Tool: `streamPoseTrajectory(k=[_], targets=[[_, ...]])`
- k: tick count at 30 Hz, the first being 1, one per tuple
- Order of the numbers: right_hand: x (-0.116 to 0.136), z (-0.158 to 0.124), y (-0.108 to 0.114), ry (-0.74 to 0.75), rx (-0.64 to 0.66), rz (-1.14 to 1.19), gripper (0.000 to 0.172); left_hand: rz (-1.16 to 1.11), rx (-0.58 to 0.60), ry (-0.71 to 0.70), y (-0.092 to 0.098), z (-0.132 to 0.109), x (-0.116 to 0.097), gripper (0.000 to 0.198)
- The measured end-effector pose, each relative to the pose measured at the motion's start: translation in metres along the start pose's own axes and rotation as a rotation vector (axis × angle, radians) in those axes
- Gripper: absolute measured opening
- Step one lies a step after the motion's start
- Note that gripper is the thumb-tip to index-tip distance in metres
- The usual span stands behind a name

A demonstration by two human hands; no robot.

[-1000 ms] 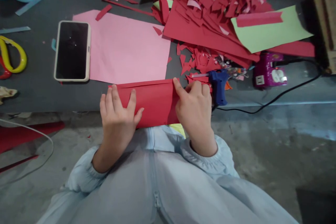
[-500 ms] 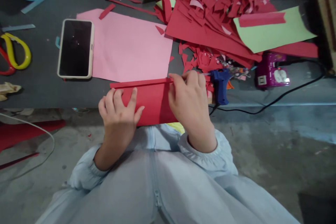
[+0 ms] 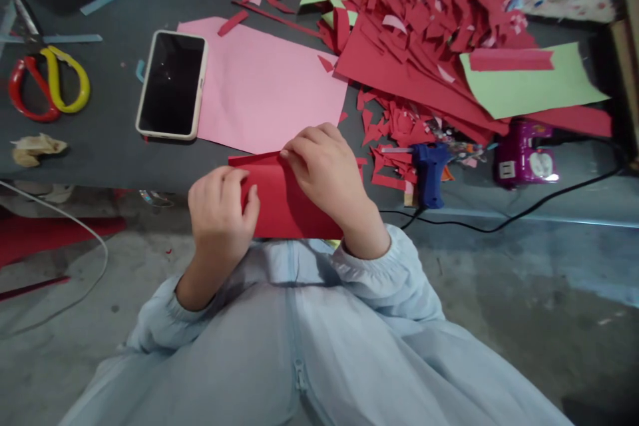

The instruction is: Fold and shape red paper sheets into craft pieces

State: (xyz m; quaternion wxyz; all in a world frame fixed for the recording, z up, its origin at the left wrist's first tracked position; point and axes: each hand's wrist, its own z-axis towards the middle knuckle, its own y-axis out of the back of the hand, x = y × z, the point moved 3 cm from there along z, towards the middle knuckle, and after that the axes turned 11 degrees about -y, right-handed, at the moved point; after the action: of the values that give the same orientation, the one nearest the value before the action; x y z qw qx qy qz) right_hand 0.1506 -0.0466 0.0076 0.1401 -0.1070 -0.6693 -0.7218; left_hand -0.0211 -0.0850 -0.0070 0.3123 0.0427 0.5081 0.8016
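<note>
A sheet of red paper (image 3: 279,203) lies at the near edge of the table and reaches out over it, with a narrow strip folded along its far side. The fingers of my left hand (image 3: 219,210) curl round the sheet's left end, closed on it. My right hand (image 3: 329,176) pinches the folded far side near its middle and covers the part to the right. Just beyond the sheet lies a larger piece of pink paper (image 3: 269,93), partly under a phone (image 3: 172,86) with a dark screen.
Scissors (image 3: 50,83) with red and yellow handles lie at the left. A blue glue gun (image 3: 430,173) and a purple device (image 3: 524,160) with a black cord are to the right. Red cut strips (image 3: 424,0) and green paper (image 3: 529,90) cover the back right.
My right hand has slid left along the folded side. My left hand's spread fingers have drawn in round the sheet's left end. The view has shifted, showing more of the table's left.
</note>
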Motion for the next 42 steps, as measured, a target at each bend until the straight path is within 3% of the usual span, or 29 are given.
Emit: streamPoseTrajectory(k=[5, 10, 23, 31, 38, 42], targets=[[-0.003, -0.005, 0.01, -0.026, 0.066, 0.154, 0.027, -0.098, -0.015, 0.136, 0.006, 0.007, 0.015, 0.045], [-0.007, -0.012, 0.018, -0.116, 0.154, 0.319, 0.025, -0.202, -0.003, 0.143, 0.012, 0.014, 0.021, 0.028], [-0.014, -0.033, 0.009, -0.209, 0.468, 0.787, 0.027, -0.442, 0.035, 0.3, 0.02, 0.023, 0.015, 0.028], [-0.009, -0.05, 0.002, -0.199, 0.662, 0.975, 0.03, -0.453, 0.068, 0.267, 0.021, 0.037, 0.009, 0.028], [-0.009, -0.049, -0.001, -0.256, 0.614, 1.102, 0.025, -0.483, 0.129, 0.192, 0.017, 0.05, 0.0, 0.029], [-0.007, -0.043, 0.002, -0.308, 0.545, 1.262, 0.032, -0.53, 0.16, 0.18, 0.015, 0.051, -0.005, 0.035]])
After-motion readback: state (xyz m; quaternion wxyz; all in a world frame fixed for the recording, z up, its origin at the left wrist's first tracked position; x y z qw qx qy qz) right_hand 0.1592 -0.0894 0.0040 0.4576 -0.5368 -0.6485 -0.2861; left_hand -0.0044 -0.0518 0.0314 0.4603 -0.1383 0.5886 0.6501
